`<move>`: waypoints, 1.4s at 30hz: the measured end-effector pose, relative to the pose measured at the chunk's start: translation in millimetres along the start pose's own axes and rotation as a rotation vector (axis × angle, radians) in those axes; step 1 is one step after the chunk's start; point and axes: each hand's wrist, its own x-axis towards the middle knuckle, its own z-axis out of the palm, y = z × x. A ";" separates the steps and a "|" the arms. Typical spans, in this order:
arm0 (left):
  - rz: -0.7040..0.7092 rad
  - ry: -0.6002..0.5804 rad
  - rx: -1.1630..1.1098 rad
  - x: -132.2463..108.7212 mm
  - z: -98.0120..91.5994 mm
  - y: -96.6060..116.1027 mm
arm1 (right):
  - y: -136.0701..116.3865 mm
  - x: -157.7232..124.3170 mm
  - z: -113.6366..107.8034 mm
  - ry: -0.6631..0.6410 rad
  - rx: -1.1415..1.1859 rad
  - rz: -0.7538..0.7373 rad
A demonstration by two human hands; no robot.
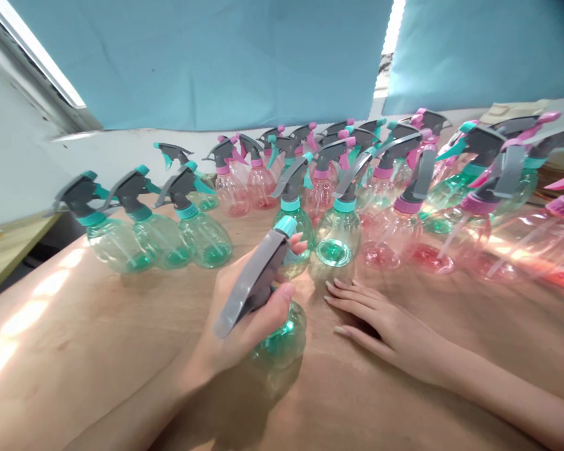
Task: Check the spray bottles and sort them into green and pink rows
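Note:
My left hand [244,313] is wrapped round the neck of a green spray bottle [282,335], whose grey head tilts up with its teal nozzle pointing away from me. Part of its neck and trigger is hidden by my fingers. My right hand [376,310] rests on the tabletop with fingers stretched out, holding nothing. Just beyond its fingertips stands a pale green spray bottle [336,241] with a teal collar. Another green spray bottle [294,219] stands behind the one in my left hand, partly covered by it.
Three green spray bottles [207,238] stand in a row at the left. Many pink spray bottles [395,232] and more green ones crowd the back and right of the wooden table [136,326]. Blue curtains [216,62] hang behind. A yellowish surface [14,250] lies far left.

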 end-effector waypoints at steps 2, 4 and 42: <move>0.019 0.011 0.005 -0.2 -0.9 -2.4 | 0.3 0.1 -0.3 0.001 0.003 -0.004; 0.043 0.002 0.009 0.2 -2.3 -3.0 | 0.6 0.3 -0.5 0.002 0.009 -0.007; -0.027 -0.053 0.010 2.0 -9.3 1.8 | -1.1 0.5 -1.5 0.017 0.043 -0.008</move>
